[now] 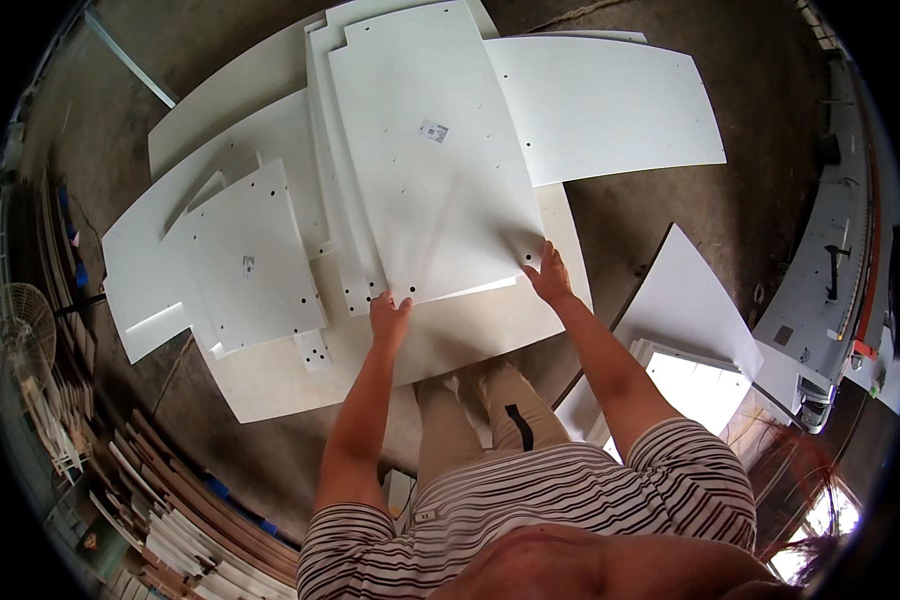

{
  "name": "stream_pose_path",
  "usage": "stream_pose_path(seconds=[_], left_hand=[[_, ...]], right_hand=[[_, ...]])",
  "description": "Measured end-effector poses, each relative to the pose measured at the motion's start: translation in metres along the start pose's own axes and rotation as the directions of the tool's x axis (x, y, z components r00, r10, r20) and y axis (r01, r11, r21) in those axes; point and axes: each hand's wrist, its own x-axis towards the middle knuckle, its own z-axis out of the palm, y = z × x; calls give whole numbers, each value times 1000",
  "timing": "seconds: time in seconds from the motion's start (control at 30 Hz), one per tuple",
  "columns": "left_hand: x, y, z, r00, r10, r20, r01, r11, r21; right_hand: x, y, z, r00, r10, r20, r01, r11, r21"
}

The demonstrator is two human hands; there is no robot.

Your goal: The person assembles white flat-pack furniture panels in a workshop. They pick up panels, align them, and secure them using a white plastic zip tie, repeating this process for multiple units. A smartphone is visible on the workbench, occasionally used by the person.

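Observation:
A large white panel [440, 160] with small dark holes and a little label lies on top of a stack of similar white panels. My left hand [390, 314] holds its near edge at the left corner, with the thumb up beside a hole. At the near right corner, my right hand [550, 275] grips the same panel, its thumb and fingers about the corner. Where the fingertips go under the edge, they are hidden. A smaller white panel [245, 265], also labelled, rests to the left on a wide curved panel [140, 260].
Under the stack is a pale board [450, 345]. A wide white panel [610, 110] juts out to the right. More white pieces [685, 290] stand at the lower right, near a long grey machine [815, 260]. Wooden strips [185, 510] and a fan [25, 325] are at the left.

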Motion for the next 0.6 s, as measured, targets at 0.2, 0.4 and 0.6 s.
stream_pose_path(seconds=[0.2,0.4,0.6], left_hand=[[33,-1,4,915,196,-353,-58,929,365],[43,4,-16,979,-193,-72,191,981,-31],[15,31,-16,968,-242,61,247,964,-101]], right_hand=[[23,-6,-7,993,97,66,-111,955,274],[34,1,-11,906,309,291,-416,779,468],[26,5,-45,861,311,402,-493,705,510]])
